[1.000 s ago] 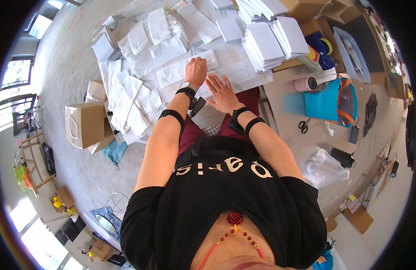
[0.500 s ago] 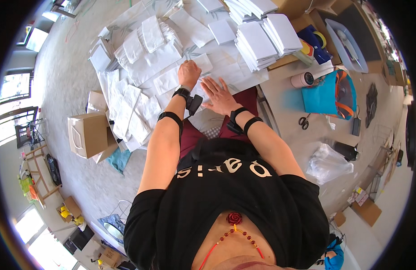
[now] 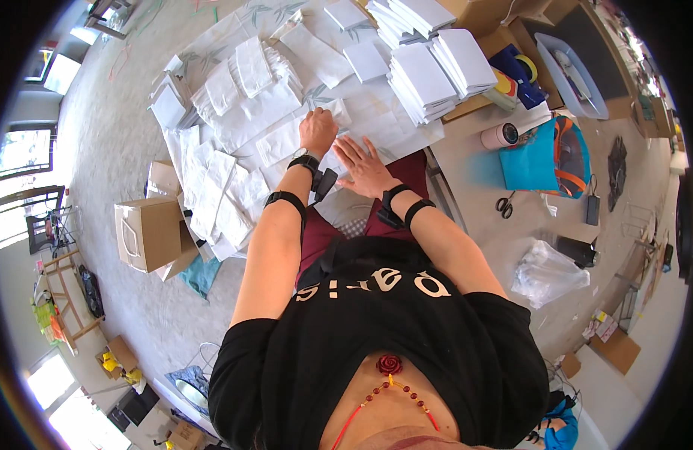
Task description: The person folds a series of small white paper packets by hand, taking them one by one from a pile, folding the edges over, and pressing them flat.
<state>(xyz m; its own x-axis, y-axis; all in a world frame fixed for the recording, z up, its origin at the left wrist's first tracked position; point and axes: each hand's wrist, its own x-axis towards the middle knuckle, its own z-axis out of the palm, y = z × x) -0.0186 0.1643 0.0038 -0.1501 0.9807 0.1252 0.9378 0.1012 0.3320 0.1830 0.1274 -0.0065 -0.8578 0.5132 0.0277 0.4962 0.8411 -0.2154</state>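
Observation:
My left hand (image 3: 318,132) is closed in a fist over a flat white folded piece (image 3: 281,139), perhaps thin paper or film, on the table. Its fingertips are turned under, so what they hold, if anything, is hidden. Just right of it, my right hand (image 3: 365,168) lies flat with fingers outstretched, pressing on white material near the table's front edge. Loose thin white pieces (image 3: 215,196) spread to the left of my hands. Beyond them is a layered pile of similar folded pieces (image 3: 250,71).
Stacks of white folded sheets (image 3: 423,79) stand at the far right of the table. A cardboard box (image 3: 147,232) sits on the floor at left. To the right are a pink cylinder (image 3: 499,136), a blue bag (image 3: 528,159), black scissors (image 3: 504,208) and a clear plastic bag (image 3: 550,276).
My left fist has shifted slightly toward me and to the right. My right hand stays flat, its fingers a little nearer the fist. The view has tilted slightly.

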